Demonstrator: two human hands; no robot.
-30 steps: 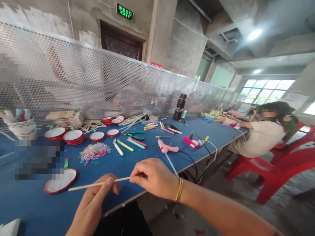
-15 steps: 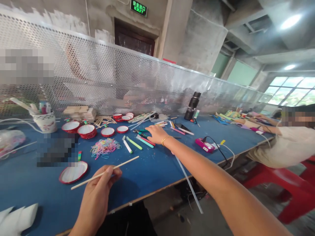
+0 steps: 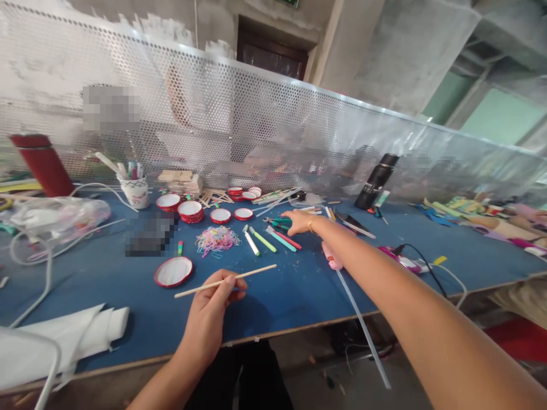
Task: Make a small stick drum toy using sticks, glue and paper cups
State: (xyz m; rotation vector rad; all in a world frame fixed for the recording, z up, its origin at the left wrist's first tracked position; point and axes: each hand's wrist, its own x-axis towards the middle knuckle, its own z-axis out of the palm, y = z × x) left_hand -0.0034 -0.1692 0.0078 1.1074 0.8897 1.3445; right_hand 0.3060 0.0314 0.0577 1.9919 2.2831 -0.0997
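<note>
My left hand [image 3: 213, 304] pinches a thin wooden stick [image 3: 256, 271] between thumb and fingers, tilted up to the right above the blue table. My right hand [image 3: 301, 221] reaches far forward, its fingers curled around the green handles of a pair of pliers [image 3: 276, 221] that lies on the table. Just below it are a red pen [image 3: 290, 241], a teal marker [image 3: 281, 238], a light green marker [image 3: 263, 240] and a white marker [image 3: 251, 241]. Left of these is a pile of coloured rubber bands [image 3: 217, 241]. A round red-rimmed piece [image 3: 173, 271] lies near my left hand.
A pink glue gun [image 3: 332, 255] with a long clear glue stick [image 3: 363, 327] overhangs the table edge. Further right are a pink power strip [image 3: 401, 259] and black bottle [image 3: 376, 182]. White rolled sheet [image 3: 98, 330] and cables lie left. A perforated metal screen [image 3: 273, 125] stands behind.
The view has turned left, bringing in a red bottle. My right hand's fingers have closed in around the pliers' handles; my left hand still holds the stick.
</note>
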